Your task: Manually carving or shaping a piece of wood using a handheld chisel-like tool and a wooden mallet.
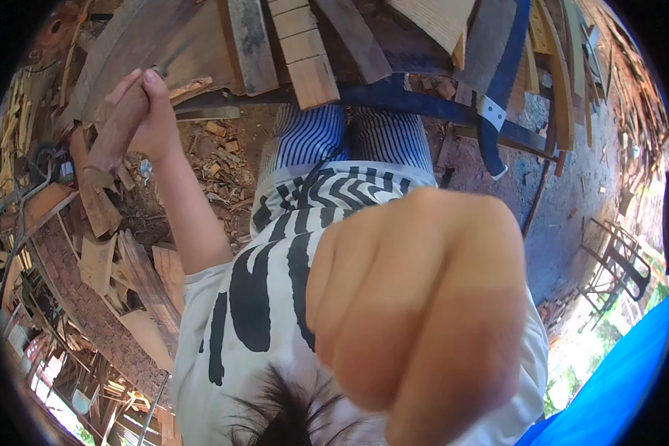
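Note:
My left hand [152,123] is closed around the thick wooden handle [117,132] of a chisel-like tool at the upper left. From the handle's far end a narrow metal shaft [177,53] reaches over a wide brown board [193,63], and a splintered wood piece [192,89] lies beside it. Very close to the view, my right hand [424,297] is curled into a fist in front of my shirt. Its palm side is hidden, so whatever it may hold does not show.
A handsaw [490,123] with a dark handle lies at the upper right. Near it, loose planks [305,63] overhang the work surface's near edge. Offcuts [219,152] litter the ground, more boards [145,279] lie at left, and a metal frame [617,260] stands at right by a blue sheet [617,379].

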`<state>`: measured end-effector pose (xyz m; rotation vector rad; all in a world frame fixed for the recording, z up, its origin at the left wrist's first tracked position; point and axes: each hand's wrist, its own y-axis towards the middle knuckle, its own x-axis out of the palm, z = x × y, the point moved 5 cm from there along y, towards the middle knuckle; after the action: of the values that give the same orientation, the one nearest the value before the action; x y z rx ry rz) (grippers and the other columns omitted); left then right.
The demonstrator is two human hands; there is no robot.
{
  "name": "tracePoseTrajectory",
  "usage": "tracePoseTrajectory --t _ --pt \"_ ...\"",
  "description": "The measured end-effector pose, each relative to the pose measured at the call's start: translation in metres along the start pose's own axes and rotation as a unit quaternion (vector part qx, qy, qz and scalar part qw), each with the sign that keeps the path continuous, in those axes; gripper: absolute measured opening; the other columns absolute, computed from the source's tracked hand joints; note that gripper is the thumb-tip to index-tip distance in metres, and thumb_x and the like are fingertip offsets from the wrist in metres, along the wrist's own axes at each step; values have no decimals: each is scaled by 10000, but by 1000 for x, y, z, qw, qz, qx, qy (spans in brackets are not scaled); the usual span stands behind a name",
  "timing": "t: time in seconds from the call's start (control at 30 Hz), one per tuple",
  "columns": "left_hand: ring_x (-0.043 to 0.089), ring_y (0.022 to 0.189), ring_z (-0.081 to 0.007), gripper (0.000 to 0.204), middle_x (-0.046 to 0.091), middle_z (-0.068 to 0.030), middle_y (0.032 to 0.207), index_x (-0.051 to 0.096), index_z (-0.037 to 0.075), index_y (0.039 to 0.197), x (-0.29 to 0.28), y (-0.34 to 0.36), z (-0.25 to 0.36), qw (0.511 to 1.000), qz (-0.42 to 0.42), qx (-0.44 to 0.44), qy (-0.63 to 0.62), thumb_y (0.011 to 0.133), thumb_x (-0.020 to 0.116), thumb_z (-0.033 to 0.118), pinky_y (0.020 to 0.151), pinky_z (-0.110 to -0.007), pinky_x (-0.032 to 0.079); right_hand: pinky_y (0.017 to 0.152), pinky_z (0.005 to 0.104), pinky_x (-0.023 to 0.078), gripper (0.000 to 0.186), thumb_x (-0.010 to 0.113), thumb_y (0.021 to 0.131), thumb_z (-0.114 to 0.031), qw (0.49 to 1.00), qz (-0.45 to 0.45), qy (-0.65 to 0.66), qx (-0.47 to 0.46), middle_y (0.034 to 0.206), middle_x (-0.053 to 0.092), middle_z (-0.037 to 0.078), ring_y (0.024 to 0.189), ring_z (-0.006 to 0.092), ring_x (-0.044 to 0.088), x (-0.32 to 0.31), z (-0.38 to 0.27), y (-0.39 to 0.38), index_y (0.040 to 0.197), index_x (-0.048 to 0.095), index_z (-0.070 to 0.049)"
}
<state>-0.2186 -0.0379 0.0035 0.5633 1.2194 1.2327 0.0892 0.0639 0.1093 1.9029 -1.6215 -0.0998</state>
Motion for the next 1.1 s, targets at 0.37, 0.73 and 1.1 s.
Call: tracePoseTrajectory --t 0.37,0.73,1.1 --pt "610 738 -125 294 656 -5 863 703 23 1039 -4 -23 75 990 -95 -72 -76 954 706 305 659 -267 492 1091 519 357 515 835 736 -327 820 228 -506 -140 1302 598 129 1241 304 535 -32 84 75 1167 664 -103" --pt "579 616 -100 365 645 -17 791 693 20 963 -3 9 51 968 90 -177 -157 1056 579 354 553 -253 433 730 298 514 242 795 843 -118 885 406 -203 -101 830 633 29 780 123 600 -127 74 114 1004 638 -29" --pt "559 585 -128 452 615 -46 700 662 26 728 67 36 46 989 20 -91 -115 1078 500 264 541 -282 430 687 242 436 159 694 940 -27 906 383 -168 -70 823 524 -38 742 77 515 -155 63 112 994 551 -72"
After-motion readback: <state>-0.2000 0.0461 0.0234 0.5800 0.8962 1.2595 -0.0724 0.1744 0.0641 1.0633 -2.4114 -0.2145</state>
